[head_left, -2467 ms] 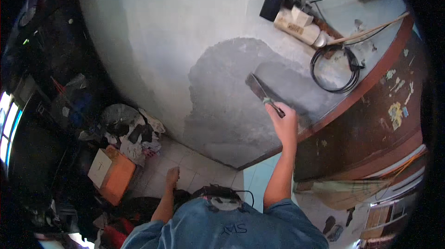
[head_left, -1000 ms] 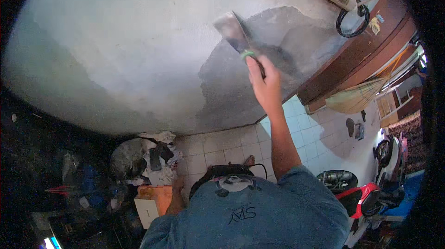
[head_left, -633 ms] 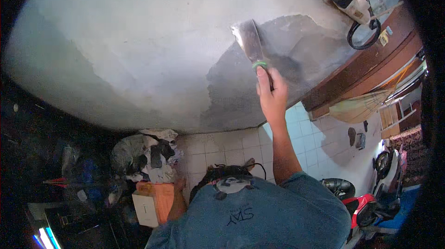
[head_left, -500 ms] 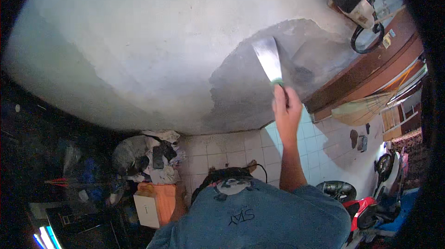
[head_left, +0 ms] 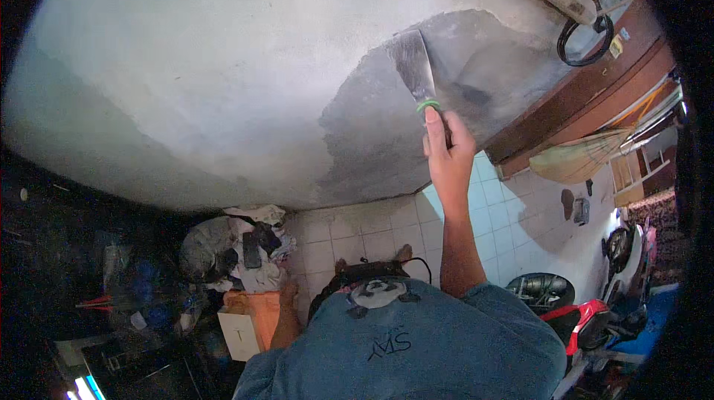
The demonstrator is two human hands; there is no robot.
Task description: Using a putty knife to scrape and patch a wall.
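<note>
My right hand (head_left: 450,148) is closed around the handle of a putty knife (head_left: 413,65), a wide metal blade with a green ring at its neck. The blade lies against the wall (head_left: 245,50), its tip at the upper left edge of a darker grey patch (head_left: 372,117) whose border is ragged. Low on the left, my left hand (head_left: 289,294) hangs beside an orange box (head_left: 264,307); its fingers are too dim and small to make out.
A white box (head_left: 239,334) leans by the orange one, below a heap of cloths (head_left: 256,251). A black device with a coiled cable (head_left: 584,41) is at the upper right, above a brown ledge (head_left: 550,128). Motorbikes (head_left: 587,322) stand at the right on the tiled floor.
My right hand has moved up and slightly left, carrying the putty knife's blade to the patch's upper edge. More of my left forearm shows beside the orange box.
</note>
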